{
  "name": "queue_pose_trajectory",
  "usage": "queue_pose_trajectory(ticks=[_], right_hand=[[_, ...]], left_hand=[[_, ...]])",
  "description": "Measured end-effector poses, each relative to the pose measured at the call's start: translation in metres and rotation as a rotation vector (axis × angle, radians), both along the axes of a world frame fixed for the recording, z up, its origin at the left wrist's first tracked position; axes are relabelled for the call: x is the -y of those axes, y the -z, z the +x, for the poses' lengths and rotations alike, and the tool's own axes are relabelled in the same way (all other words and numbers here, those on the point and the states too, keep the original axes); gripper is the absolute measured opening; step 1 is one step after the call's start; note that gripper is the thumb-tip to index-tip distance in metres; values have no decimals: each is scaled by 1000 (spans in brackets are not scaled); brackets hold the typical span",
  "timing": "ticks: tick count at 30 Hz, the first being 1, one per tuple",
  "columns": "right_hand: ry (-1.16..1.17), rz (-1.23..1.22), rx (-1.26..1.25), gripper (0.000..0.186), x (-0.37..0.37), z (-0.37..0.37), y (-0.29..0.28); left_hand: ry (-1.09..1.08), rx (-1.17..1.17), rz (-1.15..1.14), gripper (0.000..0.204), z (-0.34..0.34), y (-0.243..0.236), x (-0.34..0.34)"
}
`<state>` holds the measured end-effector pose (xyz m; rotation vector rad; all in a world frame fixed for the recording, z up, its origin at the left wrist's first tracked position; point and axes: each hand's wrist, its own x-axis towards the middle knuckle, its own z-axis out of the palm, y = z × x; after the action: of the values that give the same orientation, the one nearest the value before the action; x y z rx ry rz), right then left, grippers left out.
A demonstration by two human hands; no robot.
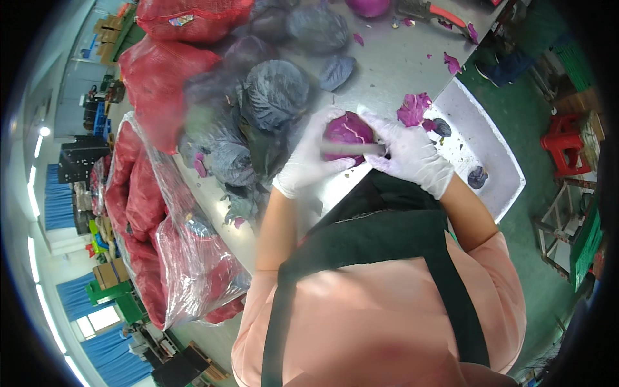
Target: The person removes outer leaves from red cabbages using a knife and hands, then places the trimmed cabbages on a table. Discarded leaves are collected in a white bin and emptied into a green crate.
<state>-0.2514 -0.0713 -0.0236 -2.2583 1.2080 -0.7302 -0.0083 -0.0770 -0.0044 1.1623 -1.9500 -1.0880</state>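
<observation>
A trimmed purple cabbage (348, 128) is between my two white-gloved hands, close to my apron over the metal table. My left hand (304, 155) cups its left side, thumb along the bottom. Across the lower part of the cabbage lies a knife (351, 149), its blade blurred and pointing left. My right hand (412, 153) is closed round the knife's handle, which is mostly hidden, while its upper fingers reach the cabbage's right side. Loose purple leaves (414, 109) lie just beyond my right hand.
Untrimmed cabbages (276, 93) with dark outer leaves are piled at the left, beside red mesh sacks (164, 84). A white bin (500, 155) with leaf scraps stands at the right. A red-handled tool (445, 14) lies at the table's far edge. A red stool (567, 145) stands farther right.
</observation>
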Motion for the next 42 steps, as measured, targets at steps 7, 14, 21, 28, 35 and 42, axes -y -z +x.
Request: queue_pose_trajectory(ticks=[7,14,21,28,35,42], right_hand=[[-44,-105,-33,52,21,0,22],[575,117,-408,32,68,-79,35],[116,450,105,59,8,-25,-4],[133,187,-1,39,13,-17,15],[520,217,4,25,50,-62,46],[319,74,228,49,21,-41,6]], left_hand=[[-62,16,-55,91,-10,11,3],[-67,-58,33,98,12,11,-10],[-55,-122,-33,89,-4,21,-1],[-20,-235,117,88,-29,14,5],[108,-88,-11,88,-8,14,11],[86,81,-7,96,-11,8,1]])
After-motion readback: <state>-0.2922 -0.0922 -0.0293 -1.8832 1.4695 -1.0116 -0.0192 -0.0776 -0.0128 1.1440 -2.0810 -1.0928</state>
